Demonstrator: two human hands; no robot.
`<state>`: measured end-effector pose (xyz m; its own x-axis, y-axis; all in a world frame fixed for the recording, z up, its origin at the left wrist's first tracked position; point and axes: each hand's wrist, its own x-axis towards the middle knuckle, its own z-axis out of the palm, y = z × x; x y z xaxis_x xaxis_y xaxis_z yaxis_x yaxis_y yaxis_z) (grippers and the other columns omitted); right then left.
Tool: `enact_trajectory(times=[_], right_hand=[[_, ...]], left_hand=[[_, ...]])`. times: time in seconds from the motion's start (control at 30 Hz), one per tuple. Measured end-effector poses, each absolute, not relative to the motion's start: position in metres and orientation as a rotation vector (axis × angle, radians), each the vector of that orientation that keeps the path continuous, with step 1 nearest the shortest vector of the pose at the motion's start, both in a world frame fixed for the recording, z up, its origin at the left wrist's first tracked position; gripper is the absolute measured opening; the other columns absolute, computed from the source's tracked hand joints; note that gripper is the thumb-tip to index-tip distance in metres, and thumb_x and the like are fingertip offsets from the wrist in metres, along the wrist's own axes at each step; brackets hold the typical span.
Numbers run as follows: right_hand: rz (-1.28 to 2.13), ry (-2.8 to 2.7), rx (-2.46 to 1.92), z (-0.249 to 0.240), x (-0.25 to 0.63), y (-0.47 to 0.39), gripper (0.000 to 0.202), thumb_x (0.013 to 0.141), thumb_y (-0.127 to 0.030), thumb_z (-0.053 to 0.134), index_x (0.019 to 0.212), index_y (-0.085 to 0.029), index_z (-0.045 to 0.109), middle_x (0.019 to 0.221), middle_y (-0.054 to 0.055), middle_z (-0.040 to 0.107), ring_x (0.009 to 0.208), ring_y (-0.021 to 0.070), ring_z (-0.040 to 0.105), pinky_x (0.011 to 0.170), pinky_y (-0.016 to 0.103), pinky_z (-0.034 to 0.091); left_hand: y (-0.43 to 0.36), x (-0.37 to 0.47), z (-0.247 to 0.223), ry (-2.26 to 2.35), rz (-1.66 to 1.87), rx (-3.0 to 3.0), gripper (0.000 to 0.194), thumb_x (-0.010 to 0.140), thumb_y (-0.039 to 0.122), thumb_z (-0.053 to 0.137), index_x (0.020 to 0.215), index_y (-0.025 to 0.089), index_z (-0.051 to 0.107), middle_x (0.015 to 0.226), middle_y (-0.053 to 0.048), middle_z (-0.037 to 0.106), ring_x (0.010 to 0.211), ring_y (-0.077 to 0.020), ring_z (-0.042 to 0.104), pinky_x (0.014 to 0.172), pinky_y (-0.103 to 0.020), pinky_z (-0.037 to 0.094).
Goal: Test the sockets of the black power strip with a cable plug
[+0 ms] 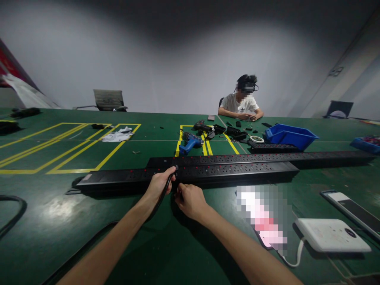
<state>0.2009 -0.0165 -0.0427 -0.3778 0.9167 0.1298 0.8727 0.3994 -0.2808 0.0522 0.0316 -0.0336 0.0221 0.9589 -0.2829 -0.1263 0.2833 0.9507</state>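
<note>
My left hand point(158, 187) is closed around a black power cable point(164, 190). The cable's end stands up at my thumb, in front of the near power strip. That cable runs down along my left forearm to the table's lower left. My right hand point(191, 200) is curled just to the right, low against the near strip's front side; whatever its fingers hold is hidden. The near power strip point(252, 169), long and black with a row of sockets and red dots, lies crosswise before both hands. Directly behind it lies a longer black power strip point(320, 157).
Beyond the strips are a blue cordless drill point(190, 143), a blue bin point(291, 136) and a tape roll point(257, 139). A co-worker point(242, 99) sits across the green table point(142, 229). On the right lie a blurred-out phone point(264, 221) and a white power bank point(329, 233).
</note>
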Motion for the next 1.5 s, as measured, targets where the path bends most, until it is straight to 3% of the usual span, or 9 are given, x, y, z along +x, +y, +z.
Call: enact_trajectory(times=[1.5], right_hand=[[0.266,-2.399,-1.581,-0.043,0.202,-0.015,0.014,0.086,-0.025,0.049,0.096,-0.021,0.058,0.093,0.005,0.068,0.08,0.0173,0.061,0.063,0.025,0.033]], left_hand=[[0.014,0.074,-0.043,1.225,1.233,0.896,0.05,0.074,0.063,0.058,0.061,0.015,0.057,0.032,0.004,0.042,0.028,-0.0084,0.037,0.034,-0.02,0.026]])
